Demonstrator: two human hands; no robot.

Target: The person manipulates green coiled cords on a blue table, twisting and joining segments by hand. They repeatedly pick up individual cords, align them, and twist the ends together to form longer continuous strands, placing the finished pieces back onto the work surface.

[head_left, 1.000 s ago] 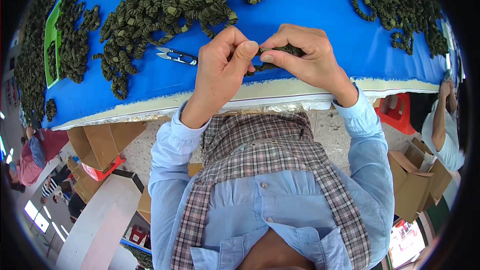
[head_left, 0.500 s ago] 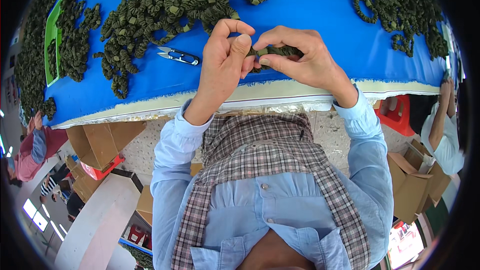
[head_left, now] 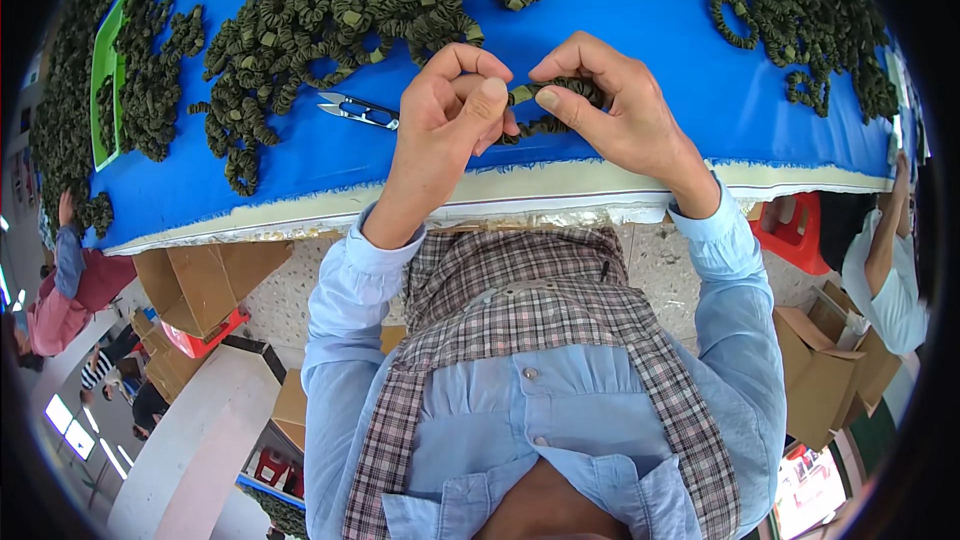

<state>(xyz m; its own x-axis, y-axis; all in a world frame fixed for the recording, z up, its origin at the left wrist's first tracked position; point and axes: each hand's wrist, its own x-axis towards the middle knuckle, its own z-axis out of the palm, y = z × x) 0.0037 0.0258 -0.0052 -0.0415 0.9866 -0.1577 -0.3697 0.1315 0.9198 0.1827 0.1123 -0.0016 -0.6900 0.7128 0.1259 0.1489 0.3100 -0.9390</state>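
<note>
Both hands meet over the near edge of the blue table around one dark green scrunchie (head_left: 546, 126). My left hand (head_left: 450, 115) is closed on its left side, thumb and fingers bent together. On the other side, my right hand (head_left: 630, 110) curls around the ring, its thumb and forefinger tips slightly apart. A lighter green patch on the scrunchie shows between the two hands. Thread snips (head_left: 358, 111) with black handles lie just left of my left hand. Beyond them spreads a big heap of matching scrunchies (head_left: 300, 25).
More scrunchies (head_left: 800, 20) lie at the far right and around a green tray (head_left: 104, 90) at the left. Cardboard boxes (head_left: 205, 285) and a red stool (head_left: 795, 230) stand below the table edge. Other people (head_left: 75, 290) sit at both sides.
My right hand's forefinger and thumb have parted and lifted a little away from my left fingers, showing more of the scrunchie. The hand of the person at left has shifted.
</note>
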